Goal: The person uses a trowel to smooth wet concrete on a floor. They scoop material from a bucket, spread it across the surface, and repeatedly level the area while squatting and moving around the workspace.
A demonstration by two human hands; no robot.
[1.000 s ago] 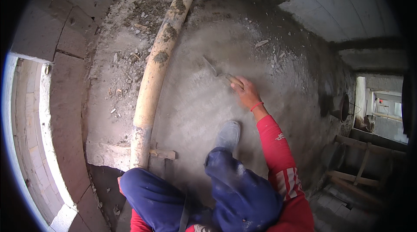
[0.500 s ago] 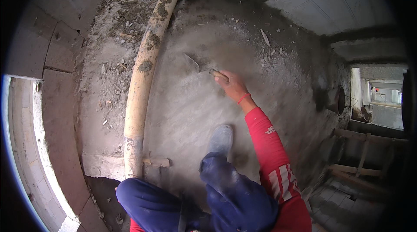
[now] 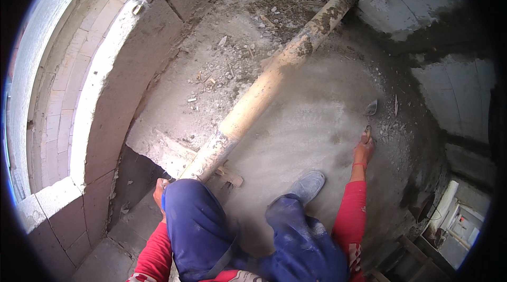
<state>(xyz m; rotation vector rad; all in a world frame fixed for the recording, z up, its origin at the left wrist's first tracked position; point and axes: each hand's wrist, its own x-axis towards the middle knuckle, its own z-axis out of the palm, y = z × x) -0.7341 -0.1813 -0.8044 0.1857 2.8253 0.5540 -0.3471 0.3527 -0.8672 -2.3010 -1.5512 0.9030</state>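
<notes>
My right hand (image 3: 363,150) is stretched out over a patch of smooth grey wet cement (image 3: 306,123) and is shut on the handle of a small pointed trowel (image 3: 371,108), whose blade lies on the cement near its right edge. My left hand (image 3: 159,193) sits low beside my blue-trousered left knee (image 3: 193,224), at the broken edge of the slab near the foot of a thick wooden pole (image 3: 264,89). Most of its fingers are hidden. My dusty shoe (image 3: 309,184) stands on the cement.
Rubble and dry mortar crumbs (image 3: 237,54) lie beyond the pole. Grey block walls (image 3: 137,65) curve around the spot, with an arched opening (image 3: 58,102) at the left. A dark drop (image 3: 134,176) opens below the slab edge. Timber pieces (image 3: 417,250) lie at lower right.
My head has turned, so the whole scene has swung round. My right hand has carried the trowel across the cement toward its far right edge.
</notes>
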